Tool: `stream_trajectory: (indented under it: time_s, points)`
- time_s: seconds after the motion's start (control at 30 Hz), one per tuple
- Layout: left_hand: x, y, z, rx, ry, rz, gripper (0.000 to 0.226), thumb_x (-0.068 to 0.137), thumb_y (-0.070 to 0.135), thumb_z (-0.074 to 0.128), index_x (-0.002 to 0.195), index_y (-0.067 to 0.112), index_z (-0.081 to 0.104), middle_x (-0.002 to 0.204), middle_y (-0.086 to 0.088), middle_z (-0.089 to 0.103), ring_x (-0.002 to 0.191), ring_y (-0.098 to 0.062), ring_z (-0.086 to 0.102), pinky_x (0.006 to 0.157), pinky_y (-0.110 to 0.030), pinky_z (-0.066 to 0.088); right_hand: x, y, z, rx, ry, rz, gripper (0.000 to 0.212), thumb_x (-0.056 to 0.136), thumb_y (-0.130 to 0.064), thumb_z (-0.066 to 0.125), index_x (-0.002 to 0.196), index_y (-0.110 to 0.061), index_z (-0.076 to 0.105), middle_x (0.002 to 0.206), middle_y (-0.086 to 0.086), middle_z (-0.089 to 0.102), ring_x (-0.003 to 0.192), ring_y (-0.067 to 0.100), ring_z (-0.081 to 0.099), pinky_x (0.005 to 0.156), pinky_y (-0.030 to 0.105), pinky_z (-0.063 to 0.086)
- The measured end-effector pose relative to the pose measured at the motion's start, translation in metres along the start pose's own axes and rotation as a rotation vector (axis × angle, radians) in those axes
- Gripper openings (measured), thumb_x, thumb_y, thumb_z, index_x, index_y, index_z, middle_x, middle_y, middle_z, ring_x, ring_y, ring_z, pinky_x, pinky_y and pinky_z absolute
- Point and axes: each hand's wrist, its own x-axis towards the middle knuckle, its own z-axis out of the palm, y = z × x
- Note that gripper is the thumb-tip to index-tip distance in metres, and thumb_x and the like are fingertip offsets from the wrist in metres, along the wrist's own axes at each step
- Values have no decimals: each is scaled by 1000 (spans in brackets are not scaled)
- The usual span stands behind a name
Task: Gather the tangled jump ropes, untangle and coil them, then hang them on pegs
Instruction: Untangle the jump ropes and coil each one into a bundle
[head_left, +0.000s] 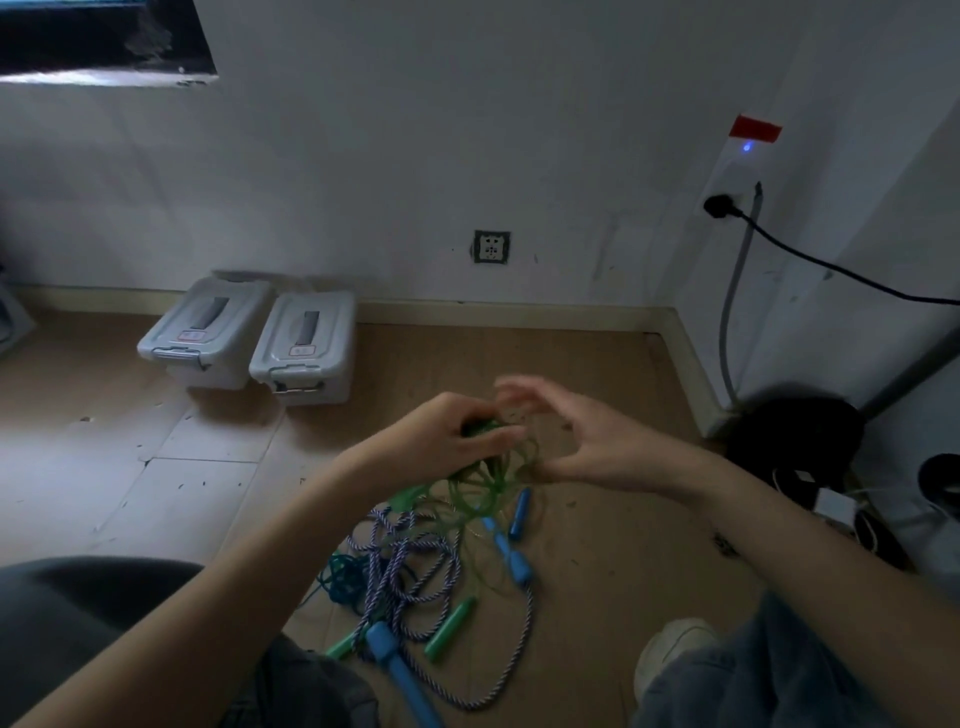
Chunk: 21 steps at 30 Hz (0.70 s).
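Observation:
A tangle of jump ropes lies on the wooden floor between my knees. It holds a blue-and-white braided rope (415, 571) with blue handles (511, 551), a thin green rope (488, 488) with green handles (449, 626), and a teal cord (343, 574). My left hand (447, 431) grips a bunch of the green rope lifted above the pile. My right hand (582, 441) is beside it, blurred, fingers spread and relaxed near the green loops; whether it touches them I cannot tell.
Two grey lidded storage boxes (254, 338) stand against the wall at left. A wall socket (491, 247) is in the middle; a power strip with cables (737, 176) and dark gear (795, 436) fill the right corner. My shoe (670, 654) is at lower right.

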Motion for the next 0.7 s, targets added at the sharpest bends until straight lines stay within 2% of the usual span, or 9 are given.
stream_trajectory:
  time_s: [0.07, 0.13, 0.2, 0.37, 0.47, 0.53, 0.6, 0.67, 0.7]
  points:
    - [0, -1, 0, -20, 6, -17, 20, 86, 36, 55, 73, 22, 59, 60, 7, 54, 49, -5, 47, 46, -15, 38, 1, -5, 4, 94, -35, -38, 12, 87, -21, 62, 99, -23, 61, 92, -3, 67, 83, 8, 65, 73, 14, 49]
    - [-2, -5, -6, -34, 21, -57, 17, 85, 36, 56, 75, 22, 58, 67, 6, 60, 56, -4, 55, 53, -15, 45, 1, -3, -3, 158, 57, -10, 18, 93, -20, 52, 79, -17, 62, 57, -9, 60, 54, 6, 59, 57, 19, 48]
    - [-3, -10, -12, -36, 13, -90, 9, 86, 30, 57, 86, 22, 61, 82, 3, 66, 71, -7, 63, 64, -16, 51, -1, 1, -10, 157, 171, 57, 26, 95, -20, 48, 73, -18, 61, 43, -13, 52, 41, 1, 48, 49, 21, 44]
    - [0, -12, -13, 27, 19, -149, 33, 86, 13, 59, 118, 20, 56, 100, -1, 65, 90, -13, 62, 81, -23, 51, 4, 12, -9, -94, 464, 110, 26, 95, -21, 51, 75, -15, 65, 51, -7, 49, 47, 7, 48, 55, 25, 40]
    - [-2, -9, -12, -238, 71, -250, 29, 90, 11, 51, 117, 20, 53, 101, -3, 61, 85, -17, 57, 69, -25, 52, 6, 13, -10, -127, 562, 106, 23, 94, -19, 52, 82, -9, 69, 59, -9, 52, 54, 5, 46, 53, 17, 37]
    - [-2, -6, -16, -540, 147, -312, 22, 90, 7, 50, 111, 12, 54, 101, -10, 59, 82, -18, 60, 62, -24, 56, 7, 14, -11, -173, 571, 98, 20, 93, -17, 54, 83, -10, 70, 65, -8, 56, 56, 2, 47, 50, 9, 33]
    - [-3, -6, -18, -677, 254, -318, 22, 87, 2, 53, 109, 1, 55, 102, -16, 60, 78, -19, 63, 60, -21, 57, 6, 14, -12, -209, 542, 110, 17, 92, -17, 55, 83, -14, 69, 67, -9, 57, 58, -2, 48, 51, 7, 36]
    - [-2, -7, -19, -585, 331, -301, 24, 85, 1, 57, 108, -4, 56, 96, -16, 64, 75, -17, 66, 61, -19, 56, 6, 16, -13, -173, 488, 150, 15, 92, -17, 55, 85, -15, 68, 69, -8, 61, 59, 1, 54, 57, 8, 39]
    - [-2, -7, -19, -501, 357, -288, 23, 84, 3, 58, 106, -3, 57, 92, -14, 66, 73, -15, 67, 61, -18, 56, 5, 18, -13, -73, 467, 172, 15, 92, -15, 54, 89, -12, 69, 74, -3, 65, 62, 7, 59, 63, 15, 45]
